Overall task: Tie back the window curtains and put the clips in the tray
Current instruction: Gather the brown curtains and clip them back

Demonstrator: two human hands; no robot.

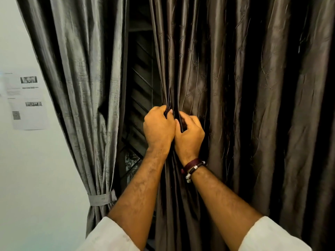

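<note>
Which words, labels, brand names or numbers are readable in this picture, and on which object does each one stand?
No text can be read here.
Paper sheet on the wall, left of the lighter curtain: it carries printed lines and small pictures, all too blurred to read.
Darker curtain, gripped by the left hand and right hand: only a woven pattern, no lettering.
Bracelet on the right wrist: no readable marking.

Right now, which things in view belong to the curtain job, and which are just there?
Job: right curtain, gripped by left hand and right hand; left curtain with its tieback.
Just there: paper sheet on the wall, window grille.
</note>
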